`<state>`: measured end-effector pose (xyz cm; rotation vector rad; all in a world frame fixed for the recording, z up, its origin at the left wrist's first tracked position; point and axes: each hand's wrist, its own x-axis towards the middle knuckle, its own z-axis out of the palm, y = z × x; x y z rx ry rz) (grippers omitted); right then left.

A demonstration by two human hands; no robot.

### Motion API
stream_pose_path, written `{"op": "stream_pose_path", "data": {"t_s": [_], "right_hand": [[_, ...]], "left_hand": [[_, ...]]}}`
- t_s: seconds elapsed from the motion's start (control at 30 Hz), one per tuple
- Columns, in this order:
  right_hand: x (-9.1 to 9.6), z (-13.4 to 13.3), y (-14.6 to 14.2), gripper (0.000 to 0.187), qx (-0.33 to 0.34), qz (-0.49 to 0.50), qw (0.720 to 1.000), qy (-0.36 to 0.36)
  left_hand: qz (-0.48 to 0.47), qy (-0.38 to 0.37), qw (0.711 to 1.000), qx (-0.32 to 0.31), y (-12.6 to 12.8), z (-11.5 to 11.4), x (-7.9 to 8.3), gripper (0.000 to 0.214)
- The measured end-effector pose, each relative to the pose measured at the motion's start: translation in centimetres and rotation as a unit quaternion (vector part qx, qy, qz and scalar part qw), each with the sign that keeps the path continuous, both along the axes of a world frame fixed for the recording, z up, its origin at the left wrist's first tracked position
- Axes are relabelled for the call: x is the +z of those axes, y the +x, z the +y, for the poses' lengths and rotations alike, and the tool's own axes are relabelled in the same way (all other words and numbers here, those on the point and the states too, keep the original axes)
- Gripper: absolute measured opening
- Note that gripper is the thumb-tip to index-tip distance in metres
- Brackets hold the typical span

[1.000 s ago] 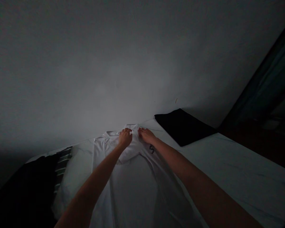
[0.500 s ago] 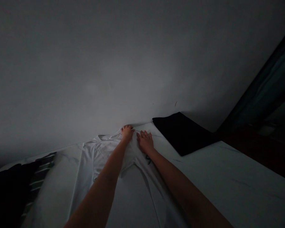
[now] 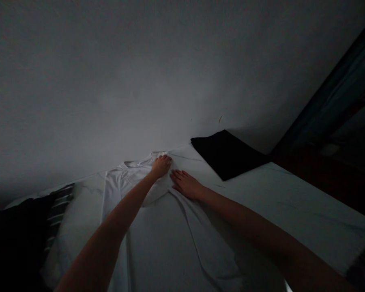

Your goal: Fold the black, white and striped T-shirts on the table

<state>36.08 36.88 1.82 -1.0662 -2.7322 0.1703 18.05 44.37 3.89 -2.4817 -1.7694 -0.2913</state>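
A white long-sleeved shirt [image 3: 158, 231] lies spread on the table, its collar toward the wall and one sleeve running down toward me on the right. My left hand [image 3: 162, 165] rests on the shoulder beside the collar, fingers curled down on the fabric; whether they pinch any cloth is hard to see. Just right of and below it, my right hand [image 3: 185, 183] lies flat on the top of the right sleeve, fingers stretched out and pointing left. Part of the shirt's left side is hidden under my left forearm.
A folded black cloth [image 3: 228, 156] lies by the wall at the right. Dark clothing [image 3: 21, 231] and a striped garment [image 3: 57, 211] lie at the left. The white marbled table [image 3: 295, 202] meets a grey wall [image 3: 158, 81]; its right edge drops to a dark floor.
My left hand has drawn back slightly from the shirt's far edge. My right hand has turned leftward and moved slightly down the sleeve. The sleeve's upper part looks flatter, and the view has shifted.
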Motion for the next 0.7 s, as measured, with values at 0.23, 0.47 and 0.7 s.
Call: {"op": "stream_pose_path", "data": {"t_s": [0.23, 0.47, 0.7], "right_hand": [[2.6, -9.2, 3.5, 0.033, -0.074, 0.060, 0.995, -0.013], [6.1, -19.8, 3.8, 0.037, -0.182, -0.025, 0.980, -0.080], [6.8, -25.3, 5.0, 0.030, -0.222, -0.085, 0.964, -0.118]], "left_hand": [[-0.039, 0.003, 0.992, -0.121, -0.7, -9.9, 1.1, 0.024], [0.072, 0.011, 0.966, -0.249, 2.2, -16.6, 2.1, 0.025], [0.154, 0.057, 0.961, -0.224, 3.0, -17.3, 2.0, 0.023]]}}
